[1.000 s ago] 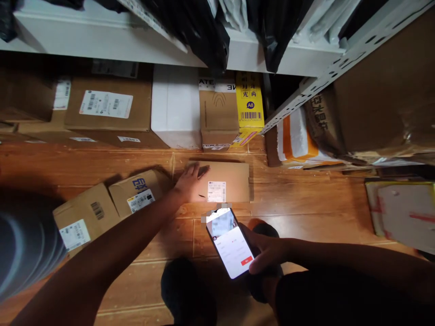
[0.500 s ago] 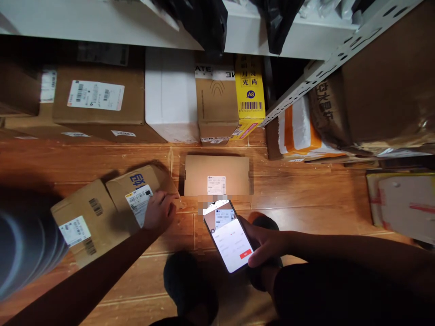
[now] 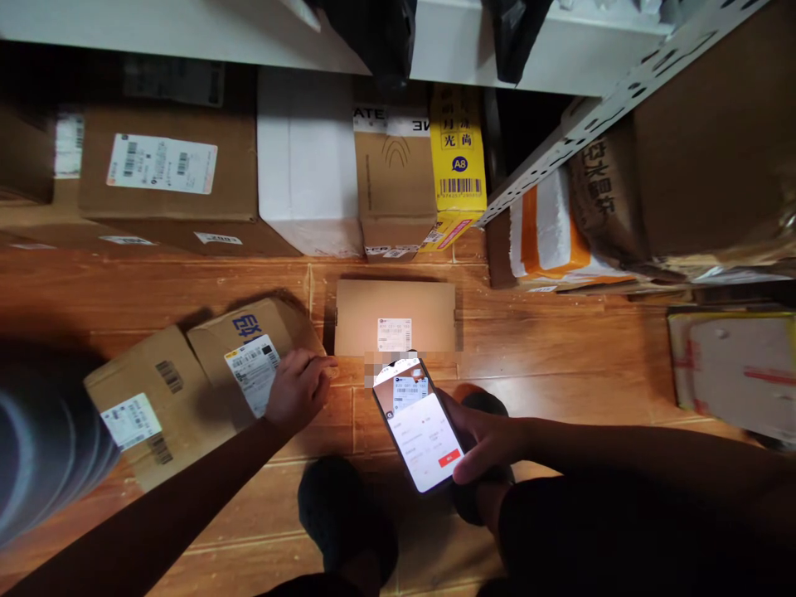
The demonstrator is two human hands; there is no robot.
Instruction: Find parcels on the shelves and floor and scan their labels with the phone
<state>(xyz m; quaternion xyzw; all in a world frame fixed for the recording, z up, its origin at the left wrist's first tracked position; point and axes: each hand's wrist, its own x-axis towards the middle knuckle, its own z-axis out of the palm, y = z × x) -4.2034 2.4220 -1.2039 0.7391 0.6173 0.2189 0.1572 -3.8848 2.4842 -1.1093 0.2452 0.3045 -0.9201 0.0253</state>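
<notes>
My right hand (image 3: 482, 439) is closed around a smartphone (image 3: 419, 435), its thumb along the lower right edge. The lit screen shows a camera picture of a label above a white panel with a red button. Just past the phone, a flat cardboard box (image 3: 354, 319) lies on the floor with a white shipping label (image 3: 394, 333) on top. My left hand (image 3: 298, 391) hovers at the right end of a labelled carton (image 3: 211, 352), fingers loosely bent and the index finger pointing right. It holds nothing that I can see; whether it touches the carton I cannot tell.
Under a white metal shelf (image 3: 186, 35) stand a brown carton (image 3: 167, 178), a white box (image 3: 308, 157) and a yellow box (image 3: 458, 166). Another labelled carton (image 3: 146, 398) lies at left. Wrapped parcels (image 3: 702, 149) are stacked at right. My feet (image 3: 339, 506) stand on the wooden floor.
My left hand has shifted slightly right, its index finger reaching further out. The phone stays in my right hand, and its screen picture has changed a little. The view has tilted slightly downward.
</notes>
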